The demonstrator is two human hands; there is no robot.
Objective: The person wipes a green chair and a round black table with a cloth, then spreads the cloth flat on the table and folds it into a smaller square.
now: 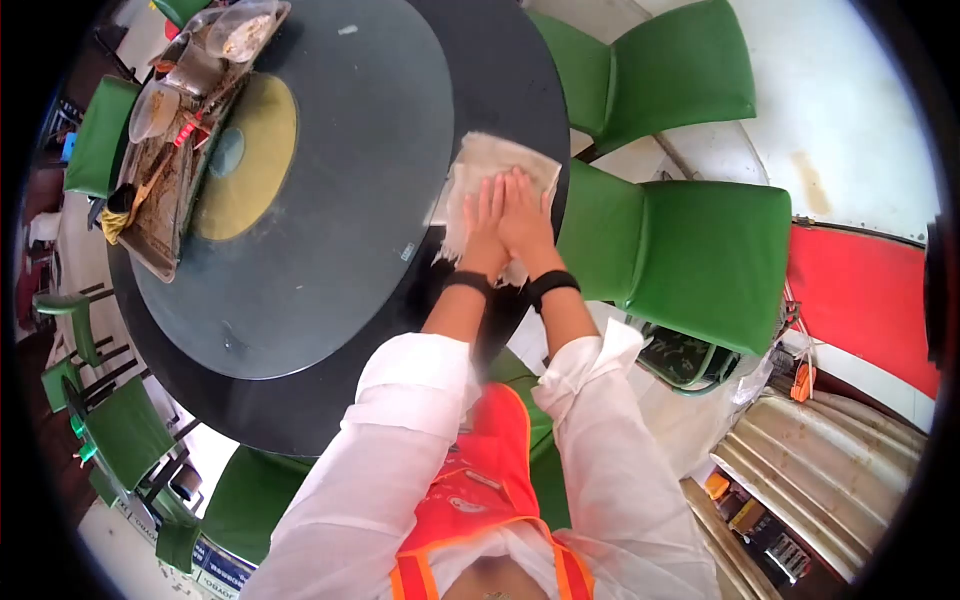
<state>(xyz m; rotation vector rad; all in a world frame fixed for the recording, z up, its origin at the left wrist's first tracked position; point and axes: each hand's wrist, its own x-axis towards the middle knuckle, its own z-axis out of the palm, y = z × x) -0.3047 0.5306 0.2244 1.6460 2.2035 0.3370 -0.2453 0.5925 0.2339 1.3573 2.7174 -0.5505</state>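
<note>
A beige cloth with a frayed edge lies spread on the black rim of a round table. My left hand presses flat on it, fingers stretched toward the far side. Beside it and partly over it, my right hand lies flat too, its fingers straight and close together. Neither hand is curled around the cloth. To their left is the grey turntable in the middle of the table, close to the cloth's left edge.
On the turntable's far left sits a dirty metal tray holding plastic tubs and a brush. Green chairs stand close along the table's right side, with more at the left. A corrugated panel is at lower right.
</note>
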